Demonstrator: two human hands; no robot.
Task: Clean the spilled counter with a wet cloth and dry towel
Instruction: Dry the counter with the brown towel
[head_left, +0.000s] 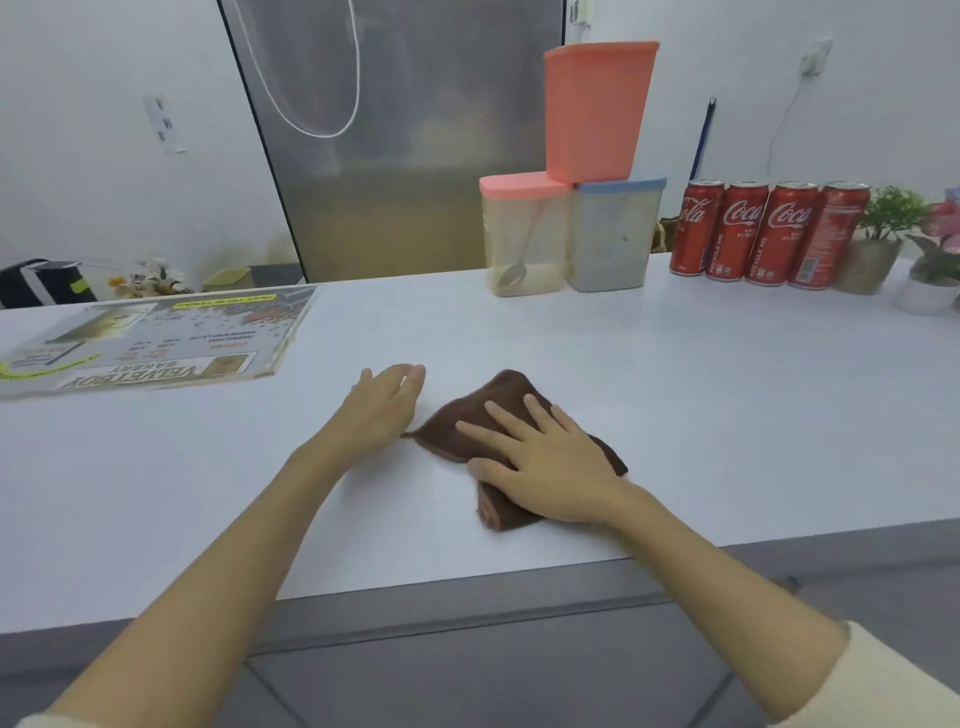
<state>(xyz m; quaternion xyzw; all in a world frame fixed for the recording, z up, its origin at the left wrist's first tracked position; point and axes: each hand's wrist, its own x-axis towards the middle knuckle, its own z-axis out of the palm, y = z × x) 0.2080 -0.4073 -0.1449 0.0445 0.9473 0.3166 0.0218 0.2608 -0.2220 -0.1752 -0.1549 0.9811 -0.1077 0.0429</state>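
The right hand (545, 462) lies flat on the brown cloth (511, 447) with its fingers straight and spread apart, pressing it down on the white counter (675, 395) near the front edge. The left hand (382, 408) rests on the counter at 9 o'clock from the cloth, fingers straight and close together, holding nothing. Four red cans (769, 234) stand far off at 2 o'clock from the cloth.

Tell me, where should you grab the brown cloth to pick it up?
Probably the bare far corner of the brown cloth, pinched from above. It lies flat on the counter, and the right hand covers its near part, so that raised corner is the easiest edge to reach.
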